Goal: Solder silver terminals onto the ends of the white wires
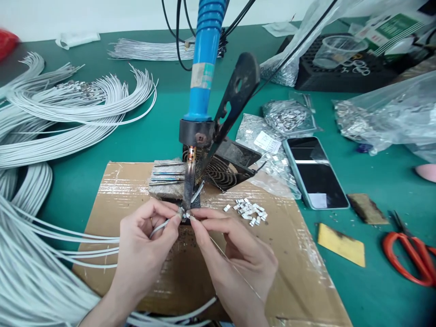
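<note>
My left hand [148, 240] pinches the end of a white wire [158, 228] and holds it at the tip of the soldering iron [189, 181]. The iron has a blue handle [206, 59] and stands in a black stand [235, 159]. My right hand [235, 254] pinches a small metal terminal [187, 215] against the wire end, right under the iron's tip. Both hands rest over a taped cardboard sheet [299, 272]. A small heap of metal terminals [250, 211] lies just right of the hands.
Bundles of white wires [61, 109] fill the left side of the green table [381, 290]. A phone [315, 172], bags of terminals [289, 116], a yellow sponge [341, 244] and red scissors [410, 256] lie to the right. A plastic cup [337, 50] sits on a black tray.
</note>
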Demonstrator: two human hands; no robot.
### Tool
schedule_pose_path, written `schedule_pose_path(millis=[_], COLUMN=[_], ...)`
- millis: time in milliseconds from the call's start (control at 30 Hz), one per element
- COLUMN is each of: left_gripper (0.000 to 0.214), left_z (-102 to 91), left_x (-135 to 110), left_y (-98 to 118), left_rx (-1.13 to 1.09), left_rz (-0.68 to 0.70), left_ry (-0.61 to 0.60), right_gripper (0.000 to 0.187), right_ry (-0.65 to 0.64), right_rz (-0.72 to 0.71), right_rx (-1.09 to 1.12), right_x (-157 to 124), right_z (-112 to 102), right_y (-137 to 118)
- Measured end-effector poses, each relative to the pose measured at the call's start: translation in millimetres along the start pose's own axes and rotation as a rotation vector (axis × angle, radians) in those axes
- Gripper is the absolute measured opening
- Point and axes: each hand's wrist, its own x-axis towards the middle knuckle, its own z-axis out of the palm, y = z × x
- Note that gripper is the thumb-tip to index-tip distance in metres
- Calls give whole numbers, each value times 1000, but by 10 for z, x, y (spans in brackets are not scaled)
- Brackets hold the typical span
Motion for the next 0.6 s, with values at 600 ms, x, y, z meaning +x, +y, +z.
schedule_pose_path(millis=[600], left_gripper=[11], left_z=[-124], left_x=[-237], left_y=[-251], left_rx=[-23], left_rz=[-95], left_ry=[-158], right_gripper=[29], right_ry=[-121], right_rz=[99], right_rx=[-232], right_x=[-100], right_z=[-157], right_y=[59])
